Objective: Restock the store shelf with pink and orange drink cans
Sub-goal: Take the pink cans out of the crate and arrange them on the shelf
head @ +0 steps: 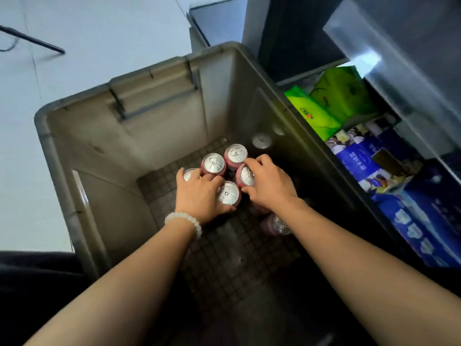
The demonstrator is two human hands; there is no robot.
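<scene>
1. Head view: the left hand [199, 193] curls around two pink cans [228, 193] standing in the grey crate [74, 151]; the right hand [268, 186] grips a third.
2. Risk: multi-can grips may slip, toppling adjacent upright cans.

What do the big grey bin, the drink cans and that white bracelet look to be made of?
Grey bin: likely moulded plastic, matte and scuffed, with rounded rim and ribbed walls.
Drink cans: metal, probably aluminium; shiny silver tops with pull tabs, pink printed sides.
Bracelet: milky white round beads, smooth and faintly glossy; stone, glass or plastic, hard to tell.
</scene>
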